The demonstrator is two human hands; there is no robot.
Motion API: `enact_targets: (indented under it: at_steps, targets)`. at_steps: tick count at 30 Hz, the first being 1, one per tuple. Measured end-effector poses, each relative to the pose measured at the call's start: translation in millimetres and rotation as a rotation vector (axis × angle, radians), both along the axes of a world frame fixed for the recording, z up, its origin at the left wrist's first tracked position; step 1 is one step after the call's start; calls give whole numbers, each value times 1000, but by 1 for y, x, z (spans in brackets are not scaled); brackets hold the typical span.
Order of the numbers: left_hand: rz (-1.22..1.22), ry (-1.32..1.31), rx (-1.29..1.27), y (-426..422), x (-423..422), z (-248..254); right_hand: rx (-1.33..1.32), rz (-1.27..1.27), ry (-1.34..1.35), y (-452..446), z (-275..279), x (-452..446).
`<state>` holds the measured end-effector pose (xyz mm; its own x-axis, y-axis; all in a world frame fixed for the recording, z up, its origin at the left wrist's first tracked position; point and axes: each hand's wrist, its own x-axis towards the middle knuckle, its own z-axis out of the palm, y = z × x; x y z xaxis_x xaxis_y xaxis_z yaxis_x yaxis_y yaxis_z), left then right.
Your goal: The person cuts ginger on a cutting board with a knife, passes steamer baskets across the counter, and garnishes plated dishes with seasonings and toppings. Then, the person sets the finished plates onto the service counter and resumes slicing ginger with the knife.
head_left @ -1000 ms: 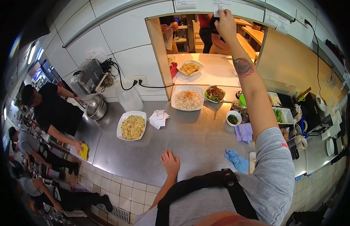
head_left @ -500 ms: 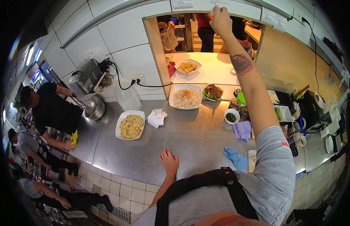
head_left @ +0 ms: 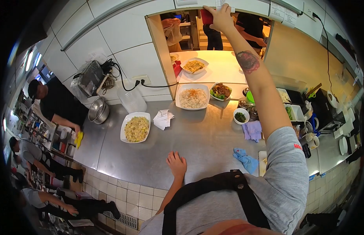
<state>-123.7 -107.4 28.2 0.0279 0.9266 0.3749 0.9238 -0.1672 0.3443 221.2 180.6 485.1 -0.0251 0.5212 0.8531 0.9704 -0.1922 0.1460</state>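
Note:
My right hand (head_left: 221, 18) is raised to the top edge of the serving window, fingers spread, over a printed order slip (head_left: 220, 4) on the rail. Its fingertips reach the slip's lower part; whether they press on it I cannot tell. My left hand (head_left: 177, 163) lies flat near the front of the steel counter (head_left: 131, 166) with its fingers stretched out. Ahead of it are a loose bunch of paper slips (head_left: 163, 119) and a white bowl of fried rice (head_left: 136, 128). A larger bowl of rice with orange topping (head_left: 192, 97) stands by the window.
Meat with greens (head_left: 220, 91) and another plated dish (head_left: 194, 65) stand at the window. On the right are a small bowl of chopped greens (head_left: 240, 116), a purple cloth (head_left: 252, 131) and a blue cloth (head_left: 245, 159). Metal bowls (head_left: 98, 111) and a co-worker (head_left: 62, 102) are left.
My right hand has shifted slightly left and its fingers have spread apart from a closed grip at the slip. My left hand stays on the counter. The co-worker's yellow cloth has moved.

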Motion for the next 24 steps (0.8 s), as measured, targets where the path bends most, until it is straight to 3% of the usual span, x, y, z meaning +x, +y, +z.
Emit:
enact_targets:
  at_steps: [2, 4, 5, 6, 8, 10, 12, 15, 16, 17, 18, 19, 20, 21, 22, 23, 24]
  targets:
    - [-14, -2, 12, 1, 0, 1, -123, 103, 162, -6, 5, -1]
    - [-5, -13, 34, 1, 1, 2, -182, 140, -157, 25, 3, 29]
    - [-31, -14, 44, 0, 2, 3, -51, 277, -185, 49, -5, 48]
    - [-35, -9, 64, 1, 2, 1, -85, 360, -3, 62, -5, 59]
    - [-53, -10, 102, 2, 1, -10, -110, 285, 304, -17, 12, 34]
    - [-61, 24, 126, 1, 1, -14, 304, 221, 187, -57, -7, 35]
    - [-60, 40, 120, 0, 3, -16, 318, 584, 238, -108, -34, 39]
    - [-51, 55, 100, -4, 0, -21, -225, 621, 327, -206, -132, 47]
    - [-64, 57, 123, -3, -1, -25, -469, 903, 629, -239, -179, 57]
    - [-76, 58, 147, -1, -3, -29, -557, 766, 648, -304, -204, 46]
    - [-76, 73, 147, -1, -5, -31, -577, 424, 483, -340, -267, 60]
    - [-77, 87, 148, -2, -6, -32, -682, 463, 858, -406, -283, 52]
    - [-85, 99, 154, 0, -6, -33, -499, 269, 715, -456, -336, 55]
    - [-67, 145, 148, 3, -6, -36, -414, 92, 885, -506, -403, 65]
    - [-58, 191, 143, 5, -7, -41, -108, -65, 1282, -567, -400, 32]
    - [-131, 186, 145, 8, 1, -43, 158, -280, 1428, -619, -418, 14]
    - [-170, 183, 148, 10, 8, -45, 323, -523, 1392, -666, -430, -5]
